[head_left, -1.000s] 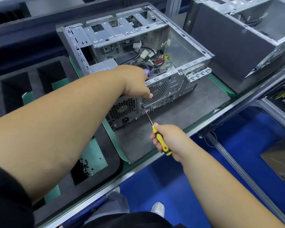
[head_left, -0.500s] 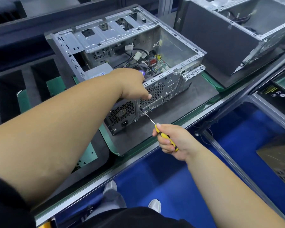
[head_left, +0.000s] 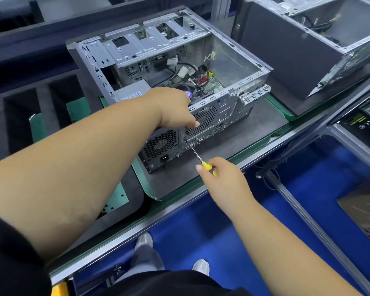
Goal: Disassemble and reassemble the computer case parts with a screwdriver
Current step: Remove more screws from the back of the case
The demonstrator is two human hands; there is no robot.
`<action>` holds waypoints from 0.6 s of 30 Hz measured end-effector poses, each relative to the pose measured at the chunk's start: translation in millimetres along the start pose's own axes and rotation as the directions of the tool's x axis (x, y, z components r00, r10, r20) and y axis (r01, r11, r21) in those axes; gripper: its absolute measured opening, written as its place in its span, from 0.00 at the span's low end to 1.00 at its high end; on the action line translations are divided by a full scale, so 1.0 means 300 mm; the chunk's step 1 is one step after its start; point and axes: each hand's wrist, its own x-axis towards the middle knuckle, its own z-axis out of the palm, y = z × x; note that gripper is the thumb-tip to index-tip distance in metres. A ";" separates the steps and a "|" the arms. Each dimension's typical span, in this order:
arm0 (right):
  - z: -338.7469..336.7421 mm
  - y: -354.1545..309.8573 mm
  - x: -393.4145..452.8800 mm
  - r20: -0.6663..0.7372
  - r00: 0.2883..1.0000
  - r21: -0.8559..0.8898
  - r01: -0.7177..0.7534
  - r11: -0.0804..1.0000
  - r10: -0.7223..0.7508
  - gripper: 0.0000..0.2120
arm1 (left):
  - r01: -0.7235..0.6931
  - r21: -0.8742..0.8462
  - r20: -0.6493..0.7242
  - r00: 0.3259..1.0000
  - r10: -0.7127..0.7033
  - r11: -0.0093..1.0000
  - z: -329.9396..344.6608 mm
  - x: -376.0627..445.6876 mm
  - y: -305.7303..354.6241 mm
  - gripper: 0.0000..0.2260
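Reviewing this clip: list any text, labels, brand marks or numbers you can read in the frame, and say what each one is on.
None can be read.
Power supply label: blue print, too blurred.
Black panel at right edge: yellow lines and white round marks, too small.
Purple fan sticker: mostly hidden by the left hand.
Screwdriver handle: no marking visible.

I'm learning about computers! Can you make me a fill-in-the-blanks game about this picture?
1. The right hand holds a screwdriver with a ____ handle.
2. The screwdriver's tip touches the ____ panel of the computer case.
3. The left hand rests on the case's top ____.
4. The floor below the bench is ____.

Missing words: yellow; back; edge; blue
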 end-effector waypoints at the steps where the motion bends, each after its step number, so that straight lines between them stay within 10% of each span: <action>1: -0.010 -0.008 0.011 0.129 0.979 0.250 -0.187 0.950 0.158 0.21 | 0.000 0.005 -0.004 1.000 0.000 1.000 0.000 -0.001 0.000 0.22; 3: -0.023 -0.010 0.028 0.506 0.829 0.561 -0.527 0.639 0.239 0.24 | -0.003 0.011 -0.006 1.000 0.003 1.000 0.001 -0.002 -0.001 0.22; 6: -0.036 0.018 0.038 0.704 0.710 0.660 -0.653 0.372 -0.003 0.21 | -0.004 0.008 -0.010 1.000 0.004 1.000 0.005 -0.001 -0.003 0.22; 10: -0.029 0.024 0.037 0.644 0.765 0.677 -0.559 0.479 -0.018 0.21 | -0.004 0.010 -0.012 1.000 0.004 1.000 0.006 0.000 -0.006 0.22; 13: -0.003 0.012 0.022 0.387 0.919 0.559 -0.300 0.773 0.077 0.20 | -0.011 0.011 -0.013 1.000 0.011 1.000 0.007 0.002 -0.005 0.21; 15: 0.003 0.010 0.012 0.129 0.991 0.112 -0.046 0.993 0.031 0.19 | -0.011 0.008 -0.014 1.000 0.011 1.000 0.010 0.003 -0.006 0.21; 18: 0.003 0.016 -0.002 -0.054 0.986 -0.462 0.115 0.880 -0.157 0.17 | -0.011 0.001 -0.019 1.000 0.011 1.000 0.011 0.004 -0.006 0.21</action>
